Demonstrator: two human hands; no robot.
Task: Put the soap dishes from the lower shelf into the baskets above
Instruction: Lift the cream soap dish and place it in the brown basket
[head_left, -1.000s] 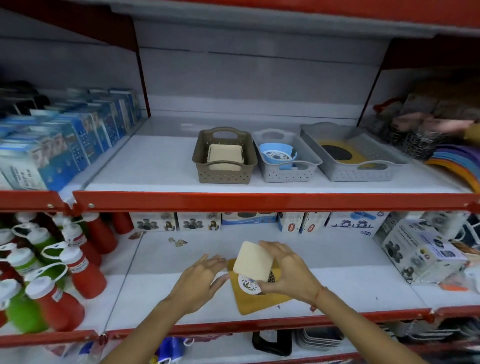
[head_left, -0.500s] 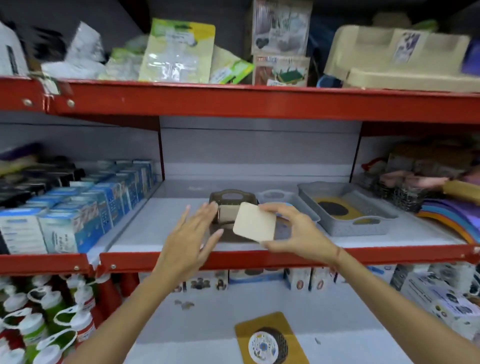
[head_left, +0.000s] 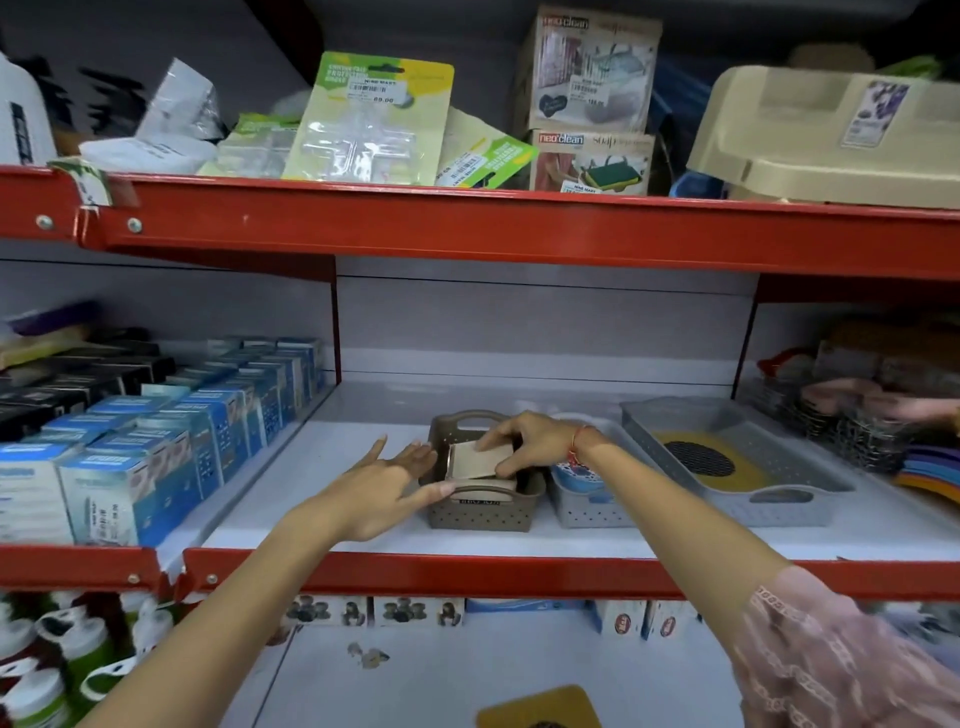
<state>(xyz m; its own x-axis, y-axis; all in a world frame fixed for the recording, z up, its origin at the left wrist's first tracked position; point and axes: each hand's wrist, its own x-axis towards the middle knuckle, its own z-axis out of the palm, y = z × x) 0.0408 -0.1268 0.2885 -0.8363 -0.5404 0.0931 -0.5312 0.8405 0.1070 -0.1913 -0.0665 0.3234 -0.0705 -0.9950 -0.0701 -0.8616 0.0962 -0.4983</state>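
My right hand (head_left: 524, 441) grips a beige square soap dish (head_left: 475, 460) and holds it tilted inside the brown perforated basket (head_left: 480, 514) on the middle shelf. Another beige dish (head_left: 485, 493) lies under it in the same basket. My left hand (head_left: 387, 488) is open, its fingers resting against the basket's left rim. A small grey basket (head_left: 587, 512) beside it holds a blue dish (head_left: 579, 478). A wide grey tray (head_left: 779, 501) holds a yellow dish (head_left: 701, 460) with a dark round grate. On the lower shelf lies a yellow dish (head_left: 537, 706), cut by the frame's edge.
Blue boxes (head_left: 171, 447) fill the shelf's left side. Wire items and coloured plates (head_left: 924, 467) crowd the right. The red shelf edge (head_left: 467, 571) runs under my forearms. Packets and a beige tray (head_left: 831, 135) sit on the top shelf. Bottles (head_left: 57, 670) stand lower left.
My right hand has carried the beige soap dish up from the lower shelf and down into the brown basket. My left hand followed and now touches the basket's rim.
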